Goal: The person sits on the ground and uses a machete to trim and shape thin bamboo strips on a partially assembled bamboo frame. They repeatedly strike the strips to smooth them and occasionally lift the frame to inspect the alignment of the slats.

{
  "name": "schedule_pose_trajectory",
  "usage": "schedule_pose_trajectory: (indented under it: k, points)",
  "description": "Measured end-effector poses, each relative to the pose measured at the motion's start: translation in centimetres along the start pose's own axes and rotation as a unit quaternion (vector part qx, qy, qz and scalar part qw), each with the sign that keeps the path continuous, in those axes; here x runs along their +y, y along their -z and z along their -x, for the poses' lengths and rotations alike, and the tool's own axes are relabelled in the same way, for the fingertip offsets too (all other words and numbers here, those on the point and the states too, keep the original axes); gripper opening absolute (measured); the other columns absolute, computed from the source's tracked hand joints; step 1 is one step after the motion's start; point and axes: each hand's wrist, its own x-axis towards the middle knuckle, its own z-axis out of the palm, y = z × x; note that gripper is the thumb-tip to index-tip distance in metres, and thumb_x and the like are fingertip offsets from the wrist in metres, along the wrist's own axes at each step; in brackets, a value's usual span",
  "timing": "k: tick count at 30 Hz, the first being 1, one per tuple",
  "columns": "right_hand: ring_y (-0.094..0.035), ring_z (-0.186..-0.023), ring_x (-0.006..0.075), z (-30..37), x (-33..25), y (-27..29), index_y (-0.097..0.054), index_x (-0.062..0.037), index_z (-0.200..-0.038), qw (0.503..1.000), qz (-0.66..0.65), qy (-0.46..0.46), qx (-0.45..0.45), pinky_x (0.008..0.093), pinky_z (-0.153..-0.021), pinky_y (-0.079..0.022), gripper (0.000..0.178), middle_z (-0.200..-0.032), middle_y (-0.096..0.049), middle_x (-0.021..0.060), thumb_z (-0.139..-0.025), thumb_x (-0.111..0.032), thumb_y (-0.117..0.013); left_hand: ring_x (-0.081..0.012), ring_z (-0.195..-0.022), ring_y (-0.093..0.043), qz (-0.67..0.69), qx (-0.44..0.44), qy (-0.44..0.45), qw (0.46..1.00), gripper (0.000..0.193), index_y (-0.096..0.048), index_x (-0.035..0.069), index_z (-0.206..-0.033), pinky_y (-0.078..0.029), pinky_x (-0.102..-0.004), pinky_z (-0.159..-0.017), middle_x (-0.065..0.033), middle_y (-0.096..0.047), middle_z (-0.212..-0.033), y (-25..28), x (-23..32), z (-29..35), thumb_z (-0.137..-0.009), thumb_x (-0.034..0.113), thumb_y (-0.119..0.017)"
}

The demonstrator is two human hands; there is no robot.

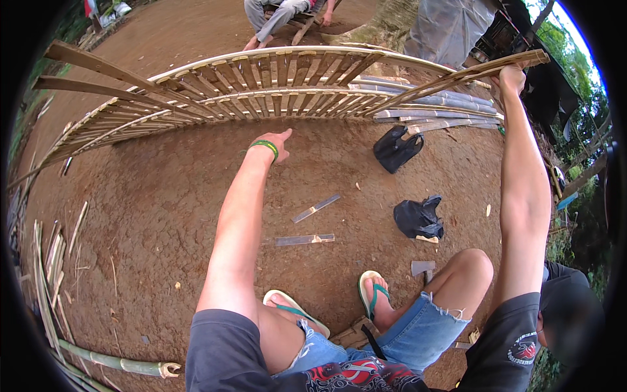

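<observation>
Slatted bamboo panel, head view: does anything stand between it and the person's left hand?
Nothing visible does: only bare brown soil shows between the bare left hand and the slatted bamboo panel. A crumpled black plastic bag lies off to the right, outside that gap.

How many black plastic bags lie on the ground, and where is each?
2. One black bag lies just in front of the bamboo poles; the second bag lies nearer the camera, just beyond a metal blade. More could be hidden behind the slatted panel.
</observation>
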Motion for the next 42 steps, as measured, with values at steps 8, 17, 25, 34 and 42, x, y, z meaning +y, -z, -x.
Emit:
schedule_pose_trajectory:
  k: [8, 17, 25, 34, 42]
  points:
    - [-0.077, -0.094, 0.0348, 1.6, -1.5, 0.3, -0.064, 0.0191, -0.118, 0.999, -0.019, -0.024, -0.01, 0.042, -0.071, -0.07, 0.065, -0.118, -0.069, 0.0257, -0.106, -0.044, -0.054, -0.0326, -0.139, -0.056, -0.022, -0.024, 0.103, 0.994, 0.087, -0.025, 0.031, -0.167, -0.047, -0.0456, -0.117, -0.0126, -0.054, -0.155, 0.1, -4.4, 0.7, -0.093, 0.032, -0.071]
    - [-0.078, -0.091, 0.0357, -1.0, 1.2, 0.1, -0.068, 0.0182, -0.113, 1.0, 0.007, -0.014, 0.014, 0.0417, -0.074, -0.068, 0.068, -0.111, -0.073, 0.0258, -0.105, -0.047, -0.05, -0.0308, -0.14, -0.055, -0.058, -0.033, 0.104, 0.992, 0.072, -0.049, 0.016, -0.156, -0.046, -0.0426, -0.117, -0.0105, -0.056, -0.154, 0.5, -5.5, 2.4, -0.091, 0.038, -0.07]
    - [-0.079, -0.092, 0.0348, 1.0, 0.6, 0.5, -0.071, 0.0163, -0.112, 0.999, -0.01, -0.047, 0.005, 0.0418, -0.081, -0.066, 0.076, -0.11, -0.075, 0.0271, -0.103, -0.055, -0.048, -0.028, -0.142, -0.053, -0.045, -0.036, 0.133, 0.989, 0.068, -0.053, 0.015, -0.153, -0.045, -0.0414, -0.118, -0.0077, -0.054, -0.156, 0.7, -6.4, 3.8, -0.092, 0.04, -0.069]
    - [-0.077, -0.102, 0.0334, -6.2, 3.8, 1.4, -0.071, 0.0116, -0.117, 0.995, 0.076, 0.068, 0.019, 0.0421, -0.09, -0.062, 0.062, -0.118, -0.074, 0.0244, -0.102, -0.045, -0.053, -0.0321, -0.132, -0.063, -0.019, -0.011, 0.122, 0.992, 0.052, -0.07, 0.009, -0.134, -0.052, -0.0457, -0.111, -0.014, -0.065, -0.143, -0.6, -8.3, 3.0, -0.092, 0.039, -0.069]
    - [-0.077, -0.099, 0.0336, -0.6, 3.1, -0.5, -0.067, 0.0166, -0.118, 0.997, -0.053, -0.057, 0.011, 0.0414, -0.078, -0.068, 0.063, -0.12, -0.072, 0.023, -0.102, -0.044, -0.059, -0.0306, -0.136, -0.059, -0.031, -0.038, 0.182, 0.982, 0.058, -0.064, 0.012, -0.142, -0.049, -0.0442, -0.114, -0.0128, -0.061, -0.148, -1.6, -12.4, 3.0, -0.092, 0.041, -0.071]
